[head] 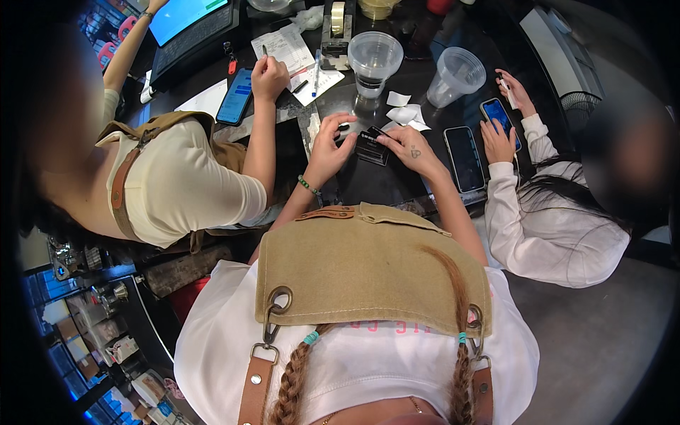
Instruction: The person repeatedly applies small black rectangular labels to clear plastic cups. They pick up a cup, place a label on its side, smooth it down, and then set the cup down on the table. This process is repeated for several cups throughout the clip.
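Note:
A small stack of black cards (371, 153) with pale printing lies on the dark table in front of me, its edges slightly fanned. My right hand (411, 150) pinches a black card (378, 130) at the stack's upper right, between thumb and fingers. To the left of the stack is my left hand (330, 144), its fingers curved and apart, with the thumb tip close to the cards. A small dark object (343, 128) shows between those fingers; I cannot tell what it is. Just beyond my right hand lie several white paper pieces (406, 113).
Stacked clear plastic cups (372, 58) and more cups (455, 77) stand beyond the cards. A tape dispenser (337, 37) is behind them. A phone (464, 159) lies at right. At left, a person writes on a paper pad (287, 50); at right, another touches a phone (499, 119).

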Action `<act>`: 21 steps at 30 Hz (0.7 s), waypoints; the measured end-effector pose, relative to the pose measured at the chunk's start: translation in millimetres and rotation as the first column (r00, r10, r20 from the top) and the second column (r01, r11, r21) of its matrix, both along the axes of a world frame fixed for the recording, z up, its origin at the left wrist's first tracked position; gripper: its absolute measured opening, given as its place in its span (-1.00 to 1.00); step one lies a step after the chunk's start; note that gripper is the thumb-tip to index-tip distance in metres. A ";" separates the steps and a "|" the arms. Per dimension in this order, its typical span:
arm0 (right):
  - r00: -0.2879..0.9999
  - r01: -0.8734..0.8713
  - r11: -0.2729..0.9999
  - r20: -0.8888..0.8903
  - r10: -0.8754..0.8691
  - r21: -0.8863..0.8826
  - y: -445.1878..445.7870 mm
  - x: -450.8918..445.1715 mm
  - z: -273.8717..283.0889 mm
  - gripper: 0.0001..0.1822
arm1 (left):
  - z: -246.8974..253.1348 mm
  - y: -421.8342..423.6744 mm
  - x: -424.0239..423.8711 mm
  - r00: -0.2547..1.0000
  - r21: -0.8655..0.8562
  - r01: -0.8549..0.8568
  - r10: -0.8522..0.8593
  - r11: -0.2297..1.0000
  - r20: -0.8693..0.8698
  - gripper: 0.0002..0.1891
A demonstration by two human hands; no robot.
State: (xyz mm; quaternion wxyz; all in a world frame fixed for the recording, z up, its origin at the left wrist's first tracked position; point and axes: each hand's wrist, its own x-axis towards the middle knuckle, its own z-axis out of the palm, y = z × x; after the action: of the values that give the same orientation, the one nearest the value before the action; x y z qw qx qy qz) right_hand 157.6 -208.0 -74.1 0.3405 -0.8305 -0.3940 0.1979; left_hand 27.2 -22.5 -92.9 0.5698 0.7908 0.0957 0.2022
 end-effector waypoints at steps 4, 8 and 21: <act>0.981 -0.046 0.986 0.196 0.014 0.163 -2.7 -9.0 0.6 -0.71 | 15.4 -7.1 -2.2 1.000 -0.018 -0.006 0.006 1.000 -0.002 -0.60; 0.953 -0.071 0.963 0.302 -0.012 0.262 -1.8 -24.6 22.9 -0.73 | 20.8 -15.6 -0.1 0.992 -0.096 0.082 -0.071 0.992 0.107 -0.61; 0.844 0.416 0.784 -0.517 -0.144 0.461 -7.9 -48.9 38.7 -0.79 | 50.2 -24.7 1.1 0.992 -0.433 0.121 -0.122 0.893 0.025 -0.85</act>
State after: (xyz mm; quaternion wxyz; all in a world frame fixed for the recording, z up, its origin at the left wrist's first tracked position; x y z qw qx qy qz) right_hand 108.7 -216.0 -35.4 0.6757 -0.6747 -0.2113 0.2088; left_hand 28.3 -47.2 -42.7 0.7427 0.6489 0.0895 0.1388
